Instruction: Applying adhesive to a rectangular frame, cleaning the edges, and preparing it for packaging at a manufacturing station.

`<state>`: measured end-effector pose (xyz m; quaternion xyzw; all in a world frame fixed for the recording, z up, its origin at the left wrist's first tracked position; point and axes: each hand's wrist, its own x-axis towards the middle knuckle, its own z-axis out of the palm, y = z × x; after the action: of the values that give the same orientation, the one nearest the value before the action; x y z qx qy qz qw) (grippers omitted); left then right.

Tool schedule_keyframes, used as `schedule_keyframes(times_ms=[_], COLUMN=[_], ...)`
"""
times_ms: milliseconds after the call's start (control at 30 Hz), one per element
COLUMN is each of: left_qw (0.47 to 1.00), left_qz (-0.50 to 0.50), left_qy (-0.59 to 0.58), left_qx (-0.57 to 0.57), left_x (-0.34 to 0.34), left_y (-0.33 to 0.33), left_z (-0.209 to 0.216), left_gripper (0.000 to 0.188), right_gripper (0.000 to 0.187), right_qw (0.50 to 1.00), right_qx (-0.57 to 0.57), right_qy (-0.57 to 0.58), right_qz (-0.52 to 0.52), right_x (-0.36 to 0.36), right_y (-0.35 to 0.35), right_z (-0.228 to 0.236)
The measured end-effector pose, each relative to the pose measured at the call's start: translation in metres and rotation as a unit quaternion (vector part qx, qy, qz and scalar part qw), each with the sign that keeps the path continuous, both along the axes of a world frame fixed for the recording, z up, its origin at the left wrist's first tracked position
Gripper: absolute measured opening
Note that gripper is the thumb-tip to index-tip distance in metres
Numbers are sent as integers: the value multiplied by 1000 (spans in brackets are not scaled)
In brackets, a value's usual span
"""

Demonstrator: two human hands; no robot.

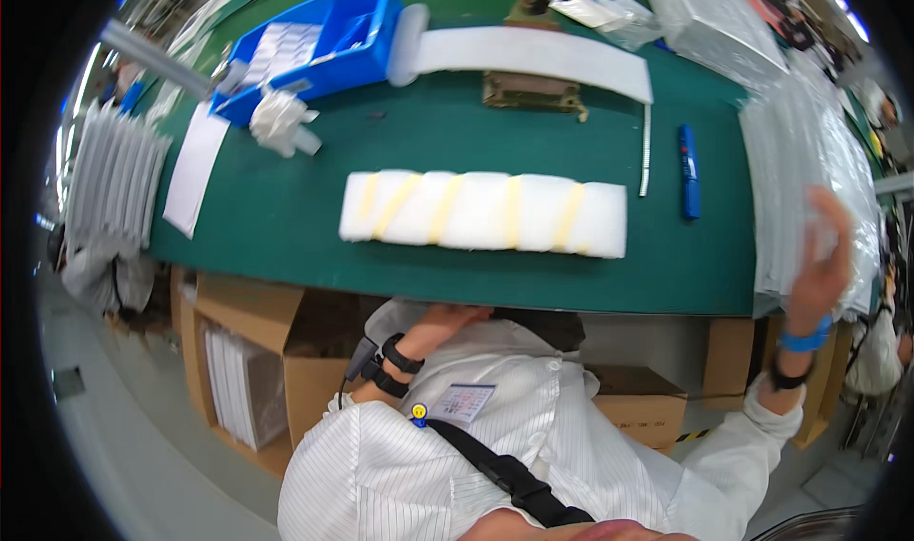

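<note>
A long white foam-wrapped bundle (484,214) lies across the middle of the green table, bound with several slanting strips of yellow tape. My right hand (824,265) is over the stack of clear plastic bags (795,189) at the table's right side. Its fingers are apart and slightly blurred, with nothing seen in them; I cannot tell whether it touches the bags. My left hand (451,322) rests low at the table's front edge, against my shirt, away from the bundle. Its fingertips are mostly hidden there.
A blue divided bin (319,51) with white pieces stands far left, beside crumpled white material (282,122). A tape dispenser (531,92) sits behind the bundle under a white foam strip (543,51). A blue marker (689,172) lies right. Cardboard boxes (249,317) stand below the table.
</note>
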<state>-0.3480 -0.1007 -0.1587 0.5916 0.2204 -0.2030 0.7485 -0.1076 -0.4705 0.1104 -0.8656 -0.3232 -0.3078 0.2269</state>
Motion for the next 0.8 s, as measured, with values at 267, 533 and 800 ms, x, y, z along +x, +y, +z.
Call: schedule_keyframes(times_ms=[267,533,800], left_qw=[934,664,801], left_qz=[356,731,586], left_qy=[-6,-24,-64], left_qx=[-36,-155,-107], left_x=[-127,-244,-180], left_y=[8,-52,8], left_z=[29,5,13], left_gripper=[34,30,26], right_gripper=[65,71,58], right_qw=[927,917,884], right_qx=[-198,-155,-177], right_qy=[119,234,270], right_qz=[295,284,338], right_x=[-19,-1,22], right_y=[157,137,103], right_z=[-70,-90,-79])
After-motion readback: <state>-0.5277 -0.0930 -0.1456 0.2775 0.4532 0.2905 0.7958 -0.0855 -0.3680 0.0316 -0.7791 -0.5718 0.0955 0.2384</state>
